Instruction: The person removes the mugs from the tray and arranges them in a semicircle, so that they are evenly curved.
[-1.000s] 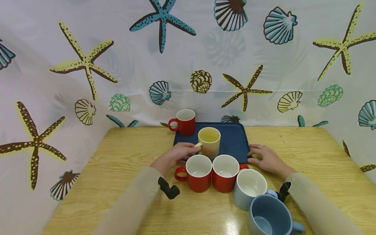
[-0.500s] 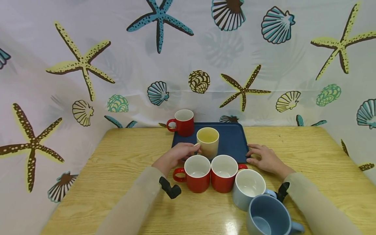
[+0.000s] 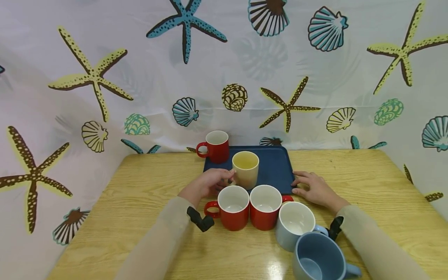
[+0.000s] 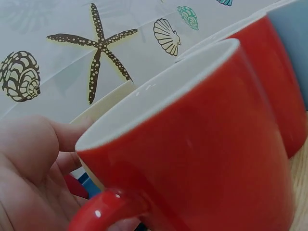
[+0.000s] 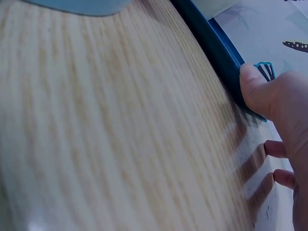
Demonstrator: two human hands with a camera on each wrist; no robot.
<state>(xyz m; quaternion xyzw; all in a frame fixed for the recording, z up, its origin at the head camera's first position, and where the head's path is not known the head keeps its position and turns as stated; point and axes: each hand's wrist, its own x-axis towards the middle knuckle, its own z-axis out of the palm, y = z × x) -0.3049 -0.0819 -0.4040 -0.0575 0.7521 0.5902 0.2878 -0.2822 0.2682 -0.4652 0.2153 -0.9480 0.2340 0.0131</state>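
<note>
Unpatterned cream outside, yellow inside on the cylindrical cream ceramic mug point(image 3: 246, 178). From there, glossy red with white interiors on the handled red ceramic mug point(image 3: 219, 153) at ten o'clock and the matching red mugs point(image 3: 233, 219) at five and seven. Plain navy on the flat rectangular tray point(image 3: 274, 173). Brown grain on the yellowish wooden tabletop point(image 3: 150, 190). Teal, yellow and brown starfish and shells on the white hanging sheet point(image 3: 157, 77).

Bright, fairly even light filled the head view, with a white patch of glare near the near edge of the desk point(image 3: 147, 186) and a duller cast over the left side of the patterned cloth point(image 3: 154, 85). The left wrist view was dimmer and soft, small highlights dotting the red mug point(image 4: 192, 144). In the right wrist view the desk's grain bowed and blurred, pale and washed out, and the right hand point(image 5: 288, 110) threw soft finger shadows.
</note>
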